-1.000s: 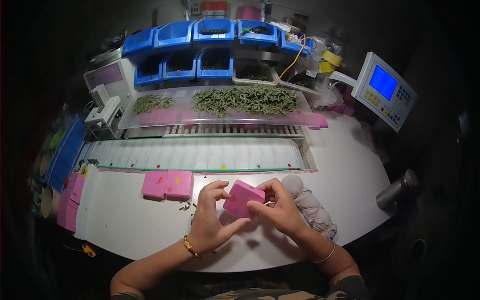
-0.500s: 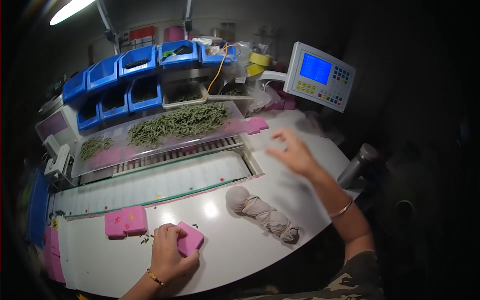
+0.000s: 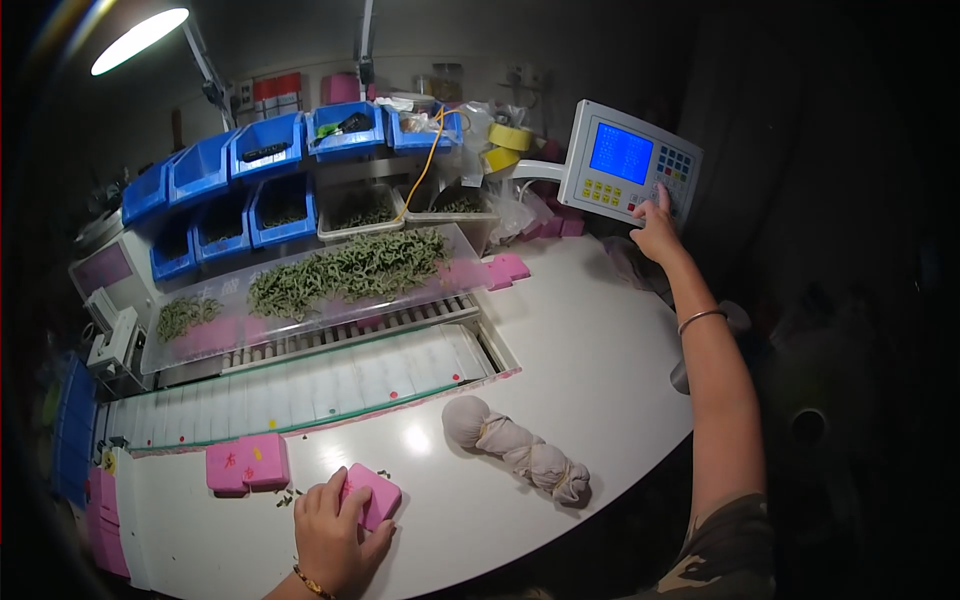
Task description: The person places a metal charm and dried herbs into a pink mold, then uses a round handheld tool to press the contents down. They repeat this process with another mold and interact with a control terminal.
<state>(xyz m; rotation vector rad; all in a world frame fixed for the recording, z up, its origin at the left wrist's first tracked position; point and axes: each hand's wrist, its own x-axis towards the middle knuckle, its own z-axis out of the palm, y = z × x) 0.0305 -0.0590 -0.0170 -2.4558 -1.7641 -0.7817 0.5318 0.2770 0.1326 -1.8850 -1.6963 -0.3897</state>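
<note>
Left hand (image 3: 335,532): nearest the table's front edge, palm down and fingers spread flat over the pink block (image 3: 368,494), pressing rather than gripping it; two more pink blocks (image 3: 247,465) just left, knotted cloth bundle (image 3: 516,451) to its right. Right hand (image 3: 657,232): far beyond the bundle, arm fully extended, fingers loosely curled, holding nothing, fingertips at the control panel (image 3: 630,162) keypad. Handling note, as judged: press one key squarely, keeping the block pinned.
</note>
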